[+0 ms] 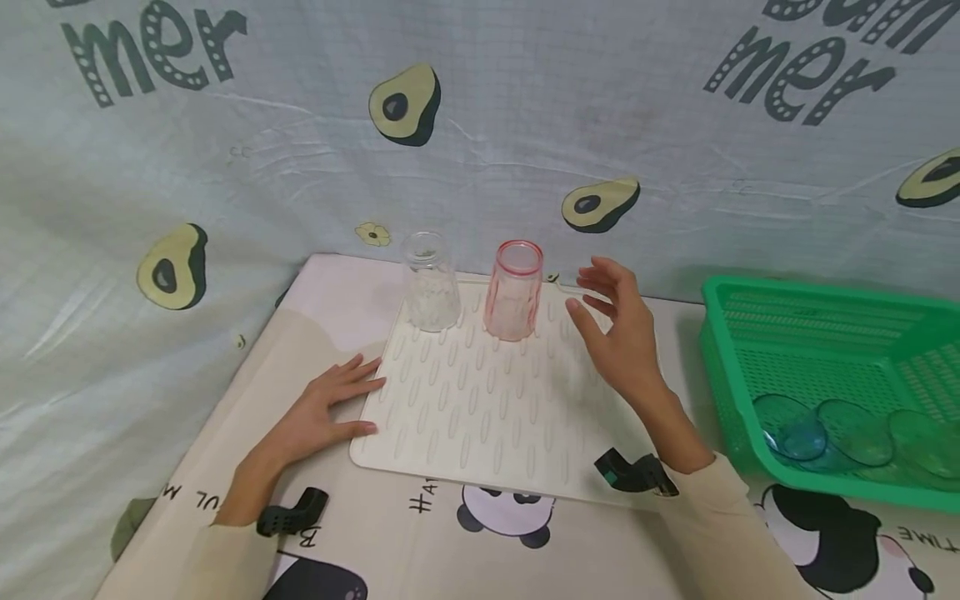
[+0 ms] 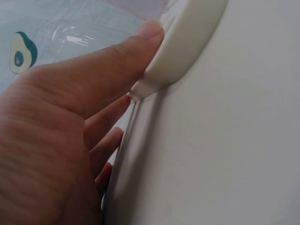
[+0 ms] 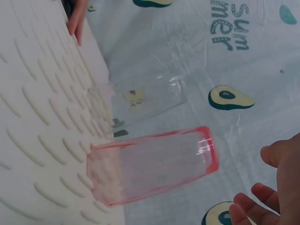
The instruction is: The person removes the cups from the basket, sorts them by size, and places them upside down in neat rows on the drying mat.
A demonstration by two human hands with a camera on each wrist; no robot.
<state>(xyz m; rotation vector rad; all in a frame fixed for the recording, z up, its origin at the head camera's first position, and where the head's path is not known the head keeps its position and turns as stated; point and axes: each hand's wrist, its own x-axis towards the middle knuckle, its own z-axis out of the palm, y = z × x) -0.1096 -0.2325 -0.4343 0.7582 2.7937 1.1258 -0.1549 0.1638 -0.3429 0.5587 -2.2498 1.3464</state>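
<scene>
Currently, a pink-tinted glass tumbler (image 1: 513, 302) is standing upright near the back of a white ridged mat (image 1: 487, 454), its narrower end facing up. Its transparent walls are showing long vertical facets, and the pink is deepening to red around the top ring; the mat's raised ribs are showing faintly through its lower part. The right hand (image 1: 617, 333) is hovering just beside it, not touching, with the thumb standing apart from loosely bent fingers that are holding nothing. The left hand (image 1: 330, 407) is resting at the mat's left edge, thumb and fingers spreading apart, with the thumb tip touching the rim in the left wrist view.

To the pink tumbler's left, a clear glass tumbler (image 1: 432, 300) is standing close by, also narrower end up, flanking it on that side. Behind both, an avocado-printed cloth (image 1: 487, 187) is hanging just past the mat's back edge. A panda-printed table cover (image 1: 397, 537) is lying under the mat. Off to the right, a green perforated plastic basket (image 1: 817, 292) is holding blue-tinted glassware (image 1: 801, 439) and green-tinted glassware (image 1: 928, 454), its left wall standing between them and the mat.
</scene>
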